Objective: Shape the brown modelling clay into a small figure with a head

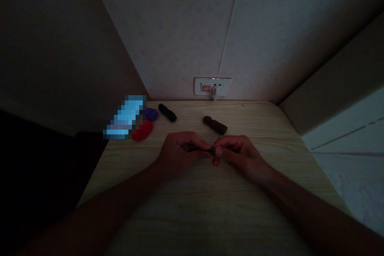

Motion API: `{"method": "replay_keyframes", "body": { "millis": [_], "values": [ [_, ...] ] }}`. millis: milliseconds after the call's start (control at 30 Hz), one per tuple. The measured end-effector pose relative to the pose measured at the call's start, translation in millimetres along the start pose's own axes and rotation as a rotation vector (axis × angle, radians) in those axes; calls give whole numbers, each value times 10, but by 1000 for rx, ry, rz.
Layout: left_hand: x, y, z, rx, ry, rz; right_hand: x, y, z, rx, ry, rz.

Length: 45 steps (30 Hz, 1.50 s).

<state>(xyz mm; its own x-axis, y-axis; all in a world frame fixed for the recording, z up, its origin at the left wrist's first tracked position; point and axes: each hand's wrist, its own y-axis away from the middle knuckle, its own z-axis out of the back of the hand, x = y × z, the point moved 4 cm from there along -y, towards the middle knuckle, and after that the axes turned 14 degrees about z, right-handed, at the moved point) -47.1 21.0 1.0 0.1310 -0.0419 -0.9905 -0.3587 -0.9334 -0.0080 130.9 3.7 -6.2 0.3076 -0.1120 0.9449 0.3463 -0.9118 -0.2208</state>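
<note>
Your forearms come in low from both sides and meet over the middle of the pale wood-grain desk (pixel 210 216). Your left hand (pixel 177 152) is curled shut, its fingertips pinching one end of a small dark piece (pixel 211 151); your right hand (pixel 240 154) is closed on the other end, thumb on top. The piece sits between the two hands, just above the desk surface, and the dim light hides most of its shape. It looks as if you are working or shaping this lump between your fingers, a step that reads as still in the middle. The next move calls for a light, even pinch from both sides, so the piece does not tear or slip.

Beyond your hands lies a brown roll (pixel 215 125), and further left a black roll (pixel 167 112). Near those sit a red lump (pixel 143 130) and a purple lump (pixel 151 113), beside a blurred blue object (pixel 126 118). On the far wall is a socket plate (pixel 212 86).
</note>
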Motion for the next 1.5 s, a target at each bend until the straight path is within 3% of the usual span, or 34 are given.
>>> {"method": "replay_keyframes", "body": {
  "millis": [233, 500, 667, 967, 1133, 1267, 1500],
  "values": [
    [30, 1, 19, -22, -28, 17, 21, 7, 11, -40, 88, 76],
    [-7, -8, 1, 48, -70, 73, -20, 8, 12, -70, 19, -32],
    [-69, -8, -5, 68, -219, 18, -28, -2, 19, -51, 26, -18],
    [-81, 32, -9, -37, -291, -79, -24, 15, 25, -141, 94, 58],
    [-15, 26, -3, -15, -210, -5, 7, 8, 44, -162, 108, 117],
    [-49, 17, 6, -41, -263, -27, 32, -10, 56, -132, 127, 179],
    [-92, 30, 6, -104, -295, -56, -19, 11, 60, -157, 113, 95]
  ]
}}
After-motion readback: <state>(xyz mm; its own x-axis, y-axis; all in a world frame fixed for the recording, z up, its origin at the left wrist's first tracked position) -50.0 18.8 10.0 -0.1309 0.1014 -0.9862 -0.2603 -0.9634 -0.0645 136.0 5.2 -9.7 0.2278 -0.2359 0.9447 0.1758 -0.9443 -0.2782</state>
